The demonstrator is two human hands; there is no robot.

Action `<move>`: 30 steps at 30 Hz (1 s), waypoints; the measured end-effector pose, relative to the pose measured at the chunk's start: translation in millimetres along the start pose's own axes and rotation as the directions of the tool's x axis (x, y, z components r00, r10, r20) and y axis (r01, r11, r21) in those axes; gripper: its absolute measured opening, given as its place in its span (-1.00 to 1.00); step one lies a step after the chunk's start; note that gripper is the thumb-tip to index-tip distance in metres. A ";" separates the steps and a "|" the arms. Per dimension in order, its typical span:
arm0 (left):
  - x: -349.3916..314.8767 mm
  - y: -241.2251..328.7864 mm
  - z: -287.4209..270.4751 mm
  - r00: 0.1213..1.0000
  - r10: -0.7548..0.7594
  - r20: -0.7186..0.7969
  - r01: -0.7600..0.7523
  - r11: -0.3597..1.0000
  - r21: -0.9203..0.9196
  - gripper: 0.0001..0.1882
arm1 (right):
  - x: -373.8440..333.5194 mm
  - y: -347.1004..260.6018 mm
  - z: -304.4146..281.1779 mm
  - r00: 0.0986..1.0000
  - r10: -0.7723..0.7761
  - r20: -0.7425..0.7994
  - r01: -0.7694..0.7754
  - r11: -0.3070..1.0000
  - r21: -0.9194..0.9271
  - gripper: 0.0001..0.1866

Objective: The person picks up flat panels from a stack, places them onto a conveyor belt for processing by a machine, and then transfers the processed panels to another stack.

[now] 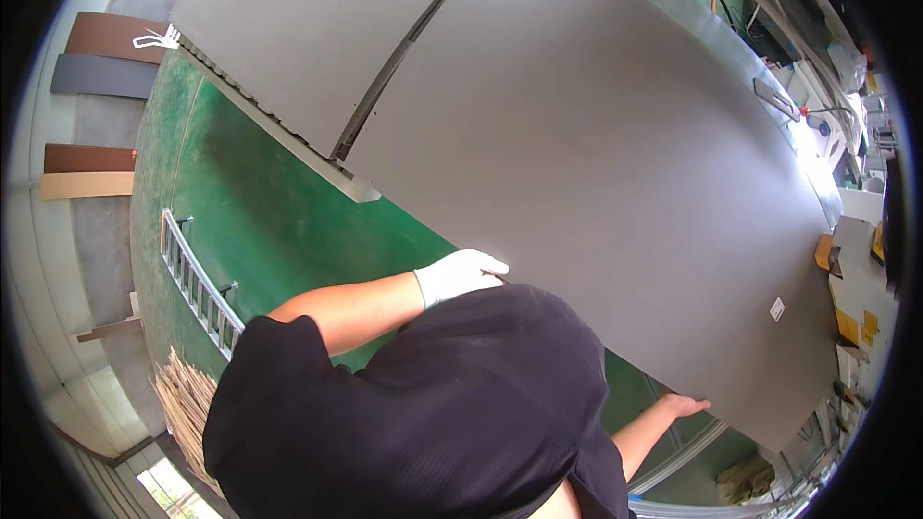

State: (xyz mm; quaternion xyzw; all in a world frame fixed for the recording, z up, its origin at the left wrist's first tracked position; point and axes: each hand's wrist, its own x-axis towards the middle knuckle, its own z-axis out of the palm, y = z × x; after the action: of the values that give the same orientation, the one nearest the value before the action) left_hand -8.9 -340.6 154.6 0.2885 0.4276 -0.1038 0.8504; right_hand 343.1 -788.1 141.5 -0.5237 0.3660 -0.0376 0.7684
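Note:
A large flat grey panel (596,173) stretches from the upper middle to the lower right, with a small white label near its right end. My left hand (463,275), in a white glove, grips its near edge in front of my body. Farther right, my right hand (686,406) holds the same edge close to the panel's corner; part of its fingers is hidden. A second grey panel (308,29) lies beyond the first, and a dark narrow gap (411,40) runs between the two.
The floor (260,173) is green. A metal ladder (200,284) and a bundle of thin sticks (187,404) are at the left. Brown and grey boards (104,75) lie along the left wall. At the right, a cluttered bench (808,96) runs beside the panel.

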 end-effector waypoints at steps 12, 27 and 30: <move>8.1 20.7 -37.0 0.849 -0.291 0.440 0.506 0.688 -0.521 -0.53 | -43.7 58.0 12.6 0.978 0.035 0.204 -0.025 0.998 -0.052 -0.08; 26.9 103.0 -45.6 0.974 0.225 0.003 -0.225 0.972 0.073 -0.62 | -128.9 112.6 51.4 0.951 0.198 0.237 -0.258 0.932 0.256 -0.17; 39.2 139.4 3.5 0.913 0.397 0.092 -0.398 0.818 0.415 -0.61 | -135.2 125.3 53.8 0.947 0.172 0.272 -0.261 0.904 0.339 -0.18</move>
State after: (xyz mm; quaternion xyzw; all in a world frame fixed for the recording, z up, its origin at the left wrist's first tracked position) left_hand 76.5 -226.7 181.4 0.5493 0.3242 -0.0149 0.7700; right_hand 236.1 -630.4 117.8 -0.3259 0.3148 0.0427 0.8904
